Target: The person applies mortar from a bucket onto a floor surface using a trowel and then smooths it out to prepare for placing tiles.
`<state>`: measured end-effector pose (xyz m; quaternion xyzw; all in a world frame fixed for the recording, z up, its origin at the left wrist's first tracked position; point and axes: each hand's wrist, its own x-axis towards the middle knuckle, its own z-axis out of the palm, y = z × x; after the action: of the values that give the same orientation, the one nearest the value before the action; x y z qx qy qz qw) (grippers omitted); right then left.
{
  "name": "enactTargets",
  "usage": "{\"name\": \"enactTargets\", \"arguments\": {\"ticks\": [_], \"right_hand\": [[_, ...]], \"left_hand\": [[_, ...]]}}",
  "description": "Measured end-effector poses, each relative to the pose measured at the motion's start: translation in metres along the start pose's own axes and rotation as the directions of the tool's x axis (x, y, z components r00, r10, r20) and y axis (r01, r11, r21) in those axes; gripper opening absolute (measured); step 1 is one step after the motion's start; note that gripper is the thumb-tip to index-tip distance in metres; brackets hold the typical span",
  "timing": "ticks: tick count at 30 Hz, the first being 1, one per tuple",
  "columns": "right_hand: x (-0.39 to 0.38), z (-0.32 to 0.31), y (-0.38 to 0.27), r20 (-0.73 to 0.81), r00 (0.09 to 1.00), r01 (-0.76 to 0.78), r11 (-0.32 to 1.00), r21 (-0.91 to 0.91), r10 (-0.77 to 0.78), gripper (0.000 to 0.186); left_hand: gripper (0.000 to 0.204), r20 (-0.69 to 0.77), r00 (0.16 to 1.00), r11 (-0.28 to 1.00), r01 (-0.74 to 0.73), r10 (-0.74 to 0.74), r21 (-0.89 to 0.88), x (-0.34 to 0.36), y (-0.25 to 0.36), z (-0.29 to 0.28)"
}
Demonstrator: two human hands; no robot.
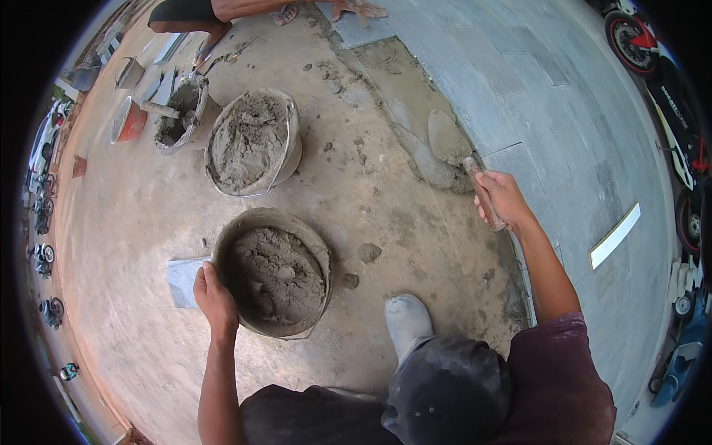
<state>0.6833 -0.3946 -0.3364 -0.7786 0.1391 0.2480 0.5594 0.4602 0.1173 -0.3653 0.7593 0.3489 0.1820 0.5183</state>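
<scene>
My right hand [501, 199] is closed round the wooden handle of a trowel [447, 139]. The trowel's blade rests on wet mortar [409, 96] along the edge of the grey tiles [512, 81]. On the other side, my left hand [216, 298] grips the rim of a bucket [324, 261] partly filled with mortar [278, 271]; its fingers are partly hidden by the rim. A loose grey tile piece [184, 282] lies beside that bucket, just left of my hand.
Farther off stand a full mortar bucket [294, 141], a smaller bucket [200, 137] with a hammer [160, 110] across it, and a red bucket [129, 120]. Another person's hand [356, 9] touches a tile at the top. A white strip [615, 236] lies on the tiles. Motorcycles line the right edge.
</scene>
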Motion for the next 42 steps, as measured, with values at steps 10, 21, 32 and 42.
{"name": "enactTargets", "arguments": {"ticks": [10, 21, 32, 42], "right_hand": [[-0.056, -0.011, 0.033, -0.046, 0.982, -0.181, 0.983, 0.019, 0.182, 0.031], [0.012, 0.02, 0.013, -0.036, 0.998, 0.047, 0.974, -0.223, -0.057, 0.046], [-0.085, -0.027, 0.025, -0.014, 0.999, 0.025, 0.906, -0.423, -0.034, 0.029], [-0.031, -0.019, 0.054, -0.069, 0.975, 0.119, 0.763, -0.636, -0.209, 0.035]], "left_hand": [[0.04, 0.035, 0.999, 0.999, 0.041, -0.04, -0.029, 0.001, -0.015, -0.013], [0.042, 0.011, 0.998, 0.998, 0.058, -0.057, -0.037, 0.001, -0.024, -0.014], [0.041, -0.029, 1.0, 1.0, -0.006, 0.006, -0.022, -0.003, -0.013, -0.015], [0.041, 0.036, 0.998, 0.998, 0.052, -0.051, -0.036, -0.005, -0.01, -0.007]]}}
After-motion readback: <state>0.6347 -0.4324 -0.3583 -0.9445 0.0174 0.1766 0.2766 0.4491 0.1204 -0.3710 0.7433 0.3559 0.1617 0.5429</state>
